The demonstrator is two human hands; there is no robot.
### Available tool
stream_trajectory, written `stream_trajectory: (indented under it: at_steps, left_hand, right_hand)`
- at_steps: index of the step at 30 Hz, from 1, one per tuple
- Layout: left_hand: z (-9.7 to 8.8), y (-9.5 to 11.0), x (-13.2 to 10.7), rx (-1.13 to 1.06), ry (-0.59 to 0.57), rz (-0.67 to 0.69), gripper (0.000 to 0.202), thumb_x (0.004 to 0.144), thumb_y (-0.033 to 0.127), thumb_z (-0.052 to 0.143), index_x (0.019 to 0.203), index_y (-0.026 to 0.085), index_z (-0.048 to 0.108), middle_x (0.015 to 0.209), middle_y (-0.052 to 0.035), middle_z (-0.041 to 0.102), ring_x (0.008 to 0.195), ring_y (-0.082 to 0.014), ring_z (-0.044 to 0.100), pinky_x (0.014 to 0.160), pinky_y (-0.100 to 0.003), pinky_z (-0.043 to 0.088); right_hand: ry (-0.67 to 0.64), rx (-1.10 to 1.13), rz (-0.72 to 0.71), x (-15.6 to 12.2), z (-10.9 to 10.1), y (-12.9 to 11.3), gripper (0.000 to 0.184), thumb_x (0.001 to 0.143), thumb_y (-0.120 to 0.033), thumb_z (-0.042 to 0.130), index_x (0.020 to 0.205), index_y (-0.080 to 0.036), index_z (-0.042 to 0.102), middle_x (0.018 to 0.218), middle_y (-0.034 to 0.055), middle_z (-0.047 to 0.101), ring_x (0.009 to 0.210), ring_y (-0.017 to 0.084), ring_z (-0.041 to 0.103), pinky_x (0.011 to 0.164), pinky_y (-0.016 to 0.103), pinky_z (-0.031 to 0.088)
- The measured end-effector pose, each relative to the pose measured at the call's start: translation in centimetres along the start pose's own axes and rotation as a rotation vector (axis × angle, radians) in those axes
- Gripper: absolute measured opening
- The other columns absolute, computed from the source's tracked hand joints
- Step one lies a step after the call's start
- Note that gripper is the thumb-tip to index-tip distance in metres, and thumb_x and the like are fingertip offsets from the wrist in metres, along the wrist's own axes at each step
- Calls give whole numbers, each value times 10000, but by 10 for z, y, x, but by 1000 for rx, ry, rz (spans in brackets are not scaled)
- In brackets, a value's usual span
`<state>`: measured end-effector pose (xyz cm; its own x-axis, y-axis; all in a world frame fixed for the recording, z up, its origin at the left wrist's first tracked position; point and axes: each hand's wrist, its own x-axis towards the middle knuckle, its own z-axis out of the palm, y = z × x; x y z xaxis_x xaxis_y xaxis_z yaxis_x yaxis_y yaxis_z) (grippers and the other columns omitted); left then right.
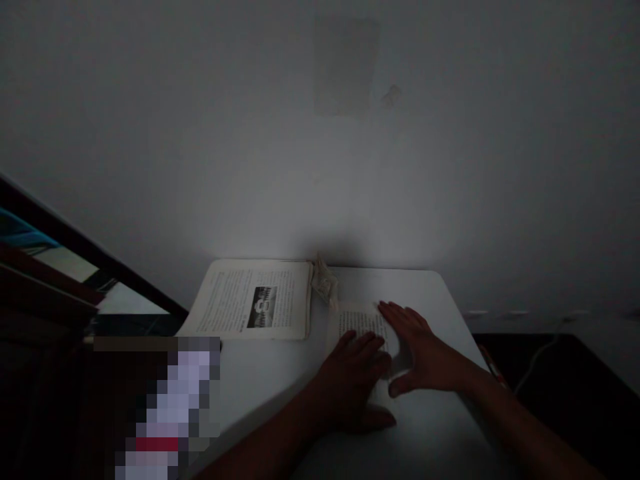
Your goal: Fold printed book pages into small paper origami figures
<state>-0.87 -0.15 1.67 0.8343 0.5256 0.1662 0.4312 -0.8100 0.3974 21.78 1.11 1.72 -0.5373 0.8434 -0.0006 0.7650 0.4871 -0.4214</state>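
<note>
A loose printed sheet of paper [357, 321] lies on the white table [260, 373], part of it hidden under my hands. My left hand [356, 380] rests on the sheet, palm down, its fingers slightly bent and the thumb stretched out toward the right. At the sheet's right edge is my right hand [420, 350], its fingers extended and the thumb spread wide, with the fingertips by the upper right corner. Neither hand grips anything that I can see. Just beyond the sheet stands a folded paper piece [326, 283] with print on it.
An open book [225, 300] with a dark picture lies at the table's back left. The table meets a pale wall [250, 167]. A dark slanted rail [90, 247] runs along the left. A cable [537, 363] hangs at the right, and a blurred patch covers the lower left.
</note>
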Motion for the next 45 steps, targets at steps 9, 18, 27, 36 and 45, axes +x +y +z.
stream_trajectory:
  at_steps: [9, 18, 27, 36, 45]
  left_hand:
    - [0, 2, 1, -45, 155, 114, 381, 782, 479, 541, 984, 162, 600, 1062, -100, 604, 1043, -244, 511, 948, -424, 327]
    - [0, 5, 3, -53, 199, 175, 203, 861, 199, 439, 783, 147, 620, 745, -55, 643, 744, -156, 589, 707, -284, 444]
    - [-12, -5, 2, -492, 595, -141, 148, 836, 167, 478, 763, 125, 599, 739, -66, 625, 653, -119, 571, 597, -211, 456]
    - [-22, -13, -2, -801, 576, -305, 273, 880, 297, 455, 764, 119, 626, 702, -44, 597, 592, -109, 546, 554, -208, 432]
    - [-17, -27, -14, -863, 639, -242, 332, 900, 347, 404, 884, 125, 651, 475, 26, 495, 415, -77, 443, 452, -186, 348]
  right_hand:
    - [235, 284, 160, 6, 0, -2, 471, 910, -445, 364, 1347, -271, 345, 1397, 61, 396, 1310, 223, 292, 1079, 452, 236]
    - [393, 492, 213, 5, -4, -4, 408, 912, -450, 347, 1220, -238, 511, 1277, 81, 529, 1200, 242, 451, 1030, 435, 317]
    - [402, 476, 111, -4, 1, -2, 254, 838, -297, 527, 1053, -211, 632, 834, 50, 691, 772, 184, 641, 729, 317, 508]
    - [324, 570, -13, 3, -4, -14, 100, 793, -275, 612, 810, -207, 683, 819, 53, 689, 764, 187, 641, 695, 311, 515]
    - [667, 772, 225, -20, -21, 5, 211, 710, -409, 666, 688, -200, 656, 688, 55, 650, 621, 203, 607, 530, 309, 490]
